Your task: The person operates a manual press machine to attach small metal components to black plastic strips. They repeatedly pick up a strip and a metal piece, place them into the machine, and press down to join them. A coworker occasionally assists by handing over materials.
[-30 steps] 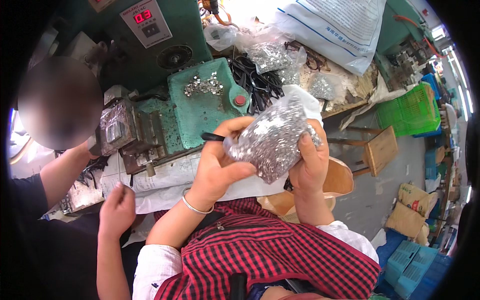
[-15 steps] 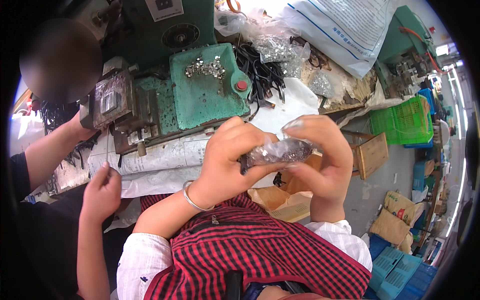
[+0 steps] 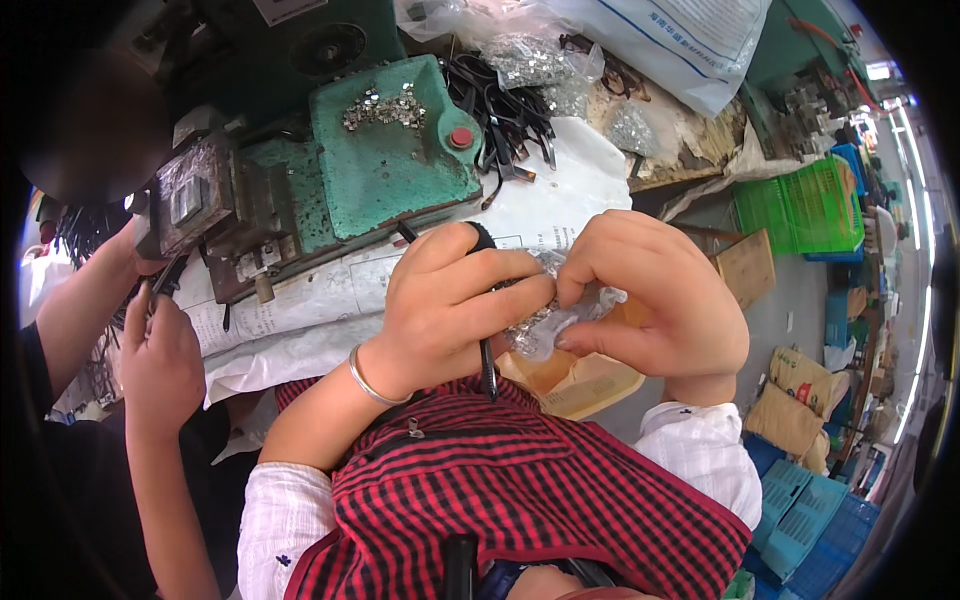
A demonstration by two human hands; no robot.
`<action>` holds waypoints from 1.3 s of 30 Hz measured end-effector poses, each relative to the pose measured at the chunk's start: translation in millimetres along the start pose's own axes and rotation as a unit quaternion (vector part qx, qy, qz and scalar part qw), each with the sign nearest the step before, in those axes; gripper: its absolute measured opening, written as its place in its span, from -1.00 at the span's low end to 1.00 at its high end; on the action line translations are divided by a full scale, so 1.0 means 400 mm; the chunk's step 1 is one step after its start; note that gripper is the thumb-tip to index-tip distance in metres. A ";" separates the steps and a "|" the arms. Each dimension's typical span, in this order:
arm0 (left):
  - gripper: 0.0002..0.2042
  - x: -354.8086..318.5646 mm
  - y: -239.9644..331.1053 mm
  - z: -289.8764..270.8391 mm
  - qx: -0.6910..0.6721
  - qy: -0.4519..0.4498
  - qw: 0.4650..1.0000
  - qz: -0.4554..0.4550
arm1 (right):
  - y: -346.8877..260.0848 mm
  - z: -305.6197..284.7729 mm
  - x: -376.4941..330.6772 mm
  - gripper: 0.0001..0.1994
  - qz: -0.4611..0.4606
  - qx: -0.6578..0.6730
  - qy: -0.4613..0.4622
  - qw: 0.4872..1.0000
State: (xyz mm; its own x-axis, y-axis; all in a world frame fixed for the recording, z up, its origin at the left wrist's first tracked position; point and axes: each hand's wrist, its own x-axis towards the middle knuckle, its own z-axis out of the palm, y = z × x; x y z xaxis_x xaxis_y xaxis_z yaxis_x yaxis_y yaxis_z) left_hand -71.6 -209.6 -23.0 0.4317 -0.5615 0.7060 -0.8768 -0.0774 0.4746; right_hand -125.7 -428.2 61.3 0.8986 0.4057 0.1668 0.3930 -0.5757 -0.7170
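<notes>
Already, loose metal pieces [image 3: 385, 108] lie on the green tray [image 3: 390, 170], at eleven o'clock from the clear bag [image 3: 540, 342], which holds more. The left hand [image 3: 450, 305] grips bag and black tool [image 3: 489, 372]; the right hand [image 3: 655, 300] pinches plastic. Whether it's unsealed, I can't tell.

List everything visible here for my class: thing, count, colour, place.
Bag of metal pieces: 1, clear and silver, centre
Slim item: 1+, black, centre
Machine tray: 1, green, upper left
Loose metal pieces: many, silver, on tray
Button: 1, red, tray's right side
Strips: many, black, right of tray
Other bags: several, clear, beyond strips
Large sack: 1, white and blue, top
Sheeting: uncounted, white, bench edge
Paper container: 1, tan, lower centre
Basket: 1+, green, right
Floor sacks: 2+, brown, right
Crates: 2+, blue, lower right
Co-worker's hands: 2, bare, left
Apron: 1, red-black, worn
Bracelet: 1, silver, left wrist
Left hand: 1, bare, centre
Right hand: 1, bare, centre
</notes>
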 end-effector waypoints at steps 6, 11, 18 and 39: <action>-0.67 -0.006 -0.019 0.019 -0.044 -0.032 0.998 -0.019 | 0.004 0.010 -0.015 -0.74 -0.016 -0.062 -0.046 0.997; -0.68 -0.005 -0.038 0.017 -0.129 -0.068 0.989 -0.035 | 0.034 0.016 -0.036 -0.82 -0.064 0.115 -0.015 0.991; -0.72 0.018 -0.024 -0.026 -0.238 -0.122 0.955 -0.128 | 0.055 0.035 -0.057 -0.78 -0.013 0.307 0.021 0.951; -0.80 -0.027 -0.036 -0.137 -0.254 -0.122 0.936 -0.213 | 0.005 0.134 -0.027 -0.80 0.212 0.552 -0.048 0.805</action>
State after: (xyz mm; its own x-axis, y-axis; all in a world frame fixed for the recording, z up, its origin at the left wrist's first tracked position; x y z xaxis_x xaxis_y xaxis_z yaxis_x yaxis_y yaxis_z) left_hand -52.1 -157.3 -8.7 0.6035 -0.7453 0.2834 -0.3957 0.0287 0.9180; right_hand -145.3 -395.5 21.8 0.8666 0.4222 -0.2660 -0.4049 0.2833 -0.8694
